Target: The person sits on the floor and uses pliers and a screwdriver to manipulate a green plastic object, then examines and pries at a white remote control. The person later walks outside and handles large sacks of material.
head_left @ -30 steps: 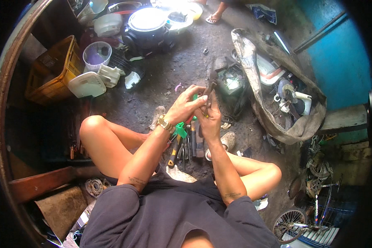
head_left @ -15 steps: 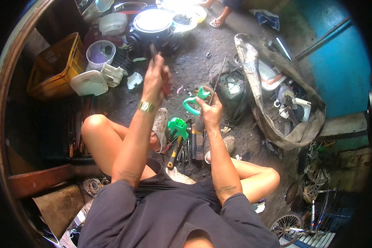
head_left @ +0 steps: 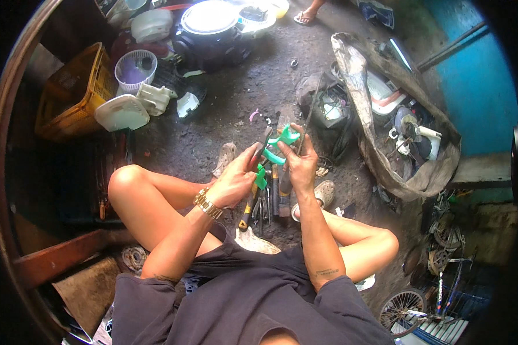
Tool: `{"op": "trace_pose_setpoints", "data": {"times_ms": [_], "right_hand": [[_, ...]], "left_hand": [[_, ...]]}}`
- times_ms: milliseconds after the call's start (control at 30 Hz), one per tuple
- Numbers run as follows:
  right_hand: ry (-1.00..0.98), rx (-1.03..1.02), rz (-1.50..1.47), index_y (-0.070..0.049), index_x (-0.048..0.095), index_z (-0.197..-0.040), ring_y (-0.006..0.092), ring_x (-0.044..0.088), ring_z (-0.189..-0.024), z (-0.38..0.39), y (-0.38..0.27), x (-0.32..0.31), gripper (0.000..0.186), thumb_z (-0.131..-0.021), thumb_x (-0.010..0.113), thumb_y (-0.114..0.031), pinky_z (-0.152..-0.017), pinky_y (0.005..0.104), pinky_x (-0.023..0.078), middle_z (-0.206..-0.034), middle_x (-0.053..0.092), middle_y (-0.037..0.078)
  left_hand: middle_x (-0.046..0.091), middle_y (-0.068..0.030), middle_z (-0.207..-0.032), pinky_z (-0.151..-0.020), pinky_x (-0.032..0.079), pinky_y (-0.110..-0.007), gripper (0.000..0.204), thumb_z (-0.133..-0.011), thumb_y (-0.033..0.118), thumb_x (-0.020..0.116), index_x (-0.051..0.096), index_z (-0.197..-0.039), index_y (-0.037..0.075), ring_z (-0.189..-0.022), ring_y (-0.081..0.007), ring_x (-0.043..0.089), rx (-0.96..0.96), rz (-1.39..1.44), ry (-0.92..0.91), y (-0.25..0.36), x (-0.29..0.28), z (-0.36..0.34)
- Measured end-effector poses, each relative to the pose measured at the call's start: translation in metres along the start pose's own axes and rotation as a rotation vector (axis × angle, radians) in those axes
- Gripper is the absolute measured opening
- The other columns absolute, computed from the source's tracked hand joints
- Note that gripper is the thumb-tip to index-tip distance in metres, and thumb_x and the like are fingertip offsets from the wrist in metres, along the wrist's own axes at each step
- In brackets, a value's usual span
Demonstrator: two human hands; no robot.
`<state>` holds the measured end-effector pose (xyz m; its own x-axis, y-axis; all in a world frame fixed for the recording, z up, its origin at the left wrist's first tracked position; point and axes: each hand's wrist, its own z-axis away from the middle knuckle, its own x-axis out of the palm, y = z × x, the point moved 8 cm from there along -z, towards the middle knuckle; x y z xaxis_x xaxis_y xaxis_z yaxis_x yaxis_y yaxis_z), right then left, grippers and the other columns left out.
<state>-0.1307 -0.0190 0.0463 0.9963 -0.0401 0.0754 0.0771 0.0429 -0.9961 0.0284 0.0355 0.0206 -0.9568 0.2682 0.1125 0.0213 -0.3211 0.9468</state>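
Note:
My left hand [head_left: 235, 178] is closed around pliers [head_left: 266, 138] with dark jaws and some red at the handle. Their jaws meet the edge of a curved green plastic piece [head_left: 286, 137], or come very close to it. My right hand [head_left: 301, 161] pinches that piece between thumb and fingers. A thin dark rod [head_left: 312, 106] rises beside the right fingers; whether they hold it, I cannot tell. Below the hands lies another green plastic piece [head_left: 261, 177], partly hidden by my left hand. A hammer [head_left: 247, 210] with a black and yellow handle lies among several tools between my feet.
To the left stand a yellow crate [head_left: 77, 98], a white basket [head_left: 135, 69] and white plastic parts. A round black appliance [head_left: 210, 43] is ahead. On the right sits a grey sack [head_left: 357, 109] full of scrap, with a bicycle wheel [head_left: 402, 310] lower down. A person's sandalled foot [head_left: 305, 17] shows at the top.
My left hand has swung down and right with the pliers, from beyond the green piece to right beside it. The right hand keeps its grip on the piece and has shifted slightly.

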Motion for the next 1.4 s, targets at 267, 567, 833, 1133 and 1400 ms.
{"op": "trace_pose_setpoints", "data": {"times_ms": [267, 567, 833, 1133, 1400], "right_hand": [[0.010, -0.082, 0.020, -0.010, 0.061, -0.130, 0.0090, 0.064, -0.090, 0.000, 0.012, 0.001, 0.047, -0.085, 0.076, -0.005, -0.081, 0.0272, 0.052, -0.103, 0.071, 0.003], [0.013, -0.076, 0.046, -0.008, 0.062, -0.129, 0.0106, 0.064, -0.092, 0.004, 0.003, 0.002, 0.047, -0.084, 0.077, -0.006, -0.082, 0.0280, 0.051, -0.104, 0.072, 0.005], [0.009, -0.060, 0.048, -0.007, 0.062, -0.129, 0.0106, 0.064, -0.093, 0.001, 0.005, 0.000, 0.048, -0.084, 0.077, -0.005, -0.082, 0.0281, 0.052, -0.106, 0.071, 0.004], [0.001, -0.068, -0.016, -0.008, 0.060, -0.131, 0.0104, 0.065, -0.094, -0.006, 0.002, -0.001, 0.048, -0.085, 0.075, -0.001, -0.079, 0.0272, 0.054, -0.108, 0.071, 0.005], [0.021, -0.077, 0.044, -0.010, 0.062, -0.130, 0.0101, 0.067, -0.092, -0.005, 0.001, -0.007, 0.047, -0.086, 0.075, -0.005, -0.077, 0.0280, 0.055, -0.107, 0.072, 0.004]], "left_hand": [[0.057, -0.0149, -0.133, -0.109, 0.038, -0.032, 0.070, -0.083, -0.012, 0.042, 0.032, -0.152, 0.000, -0.125, -0.0203, 0.053, 0.036, -0.327, 0.053, 0.017, -0.007, 0.007], [0.059, -0.0127, -0.128, -0.097, 0.047, -0.030, 0.065, -0.089, -0.008, 0.045, 0.030, -0.151, -0.001, -0.113, -0.0164, 0.057, 0.043, -0.318, -0.004, 0.028, -0.007, 0.012], [0.057, -0.0117, -0.126, -0.097, 0.046, -0.031, 0.066, -0.086, -0.011, 0.046, 0.034, -0.150, -0.001, -0.112, -0.0161, 0.056, 0.048, -0.410, 0.008, 0.036, -0.004, 0.004], [0.054, -0.0180, -0.121, -0.098, 0.046, -0.034, 0.074, -0.080, -0.016, 0.050, 0.036, -0.150, 0.004, -0.111, -0.0287, 0.058, 0.368, -0.535, 0.025, 0.036, -0.005, -0.006], [0.057, -0.0227, -0.129, -0.100, 0.048, -0.041, 0.073, -0.083, -0.016, 0.048, 0.036, -0.151, 0.007, -0.118, -0.0328, 0.060, 0.401, -0.511, 0.083, 0.030, 0.000, -0.014]]}}
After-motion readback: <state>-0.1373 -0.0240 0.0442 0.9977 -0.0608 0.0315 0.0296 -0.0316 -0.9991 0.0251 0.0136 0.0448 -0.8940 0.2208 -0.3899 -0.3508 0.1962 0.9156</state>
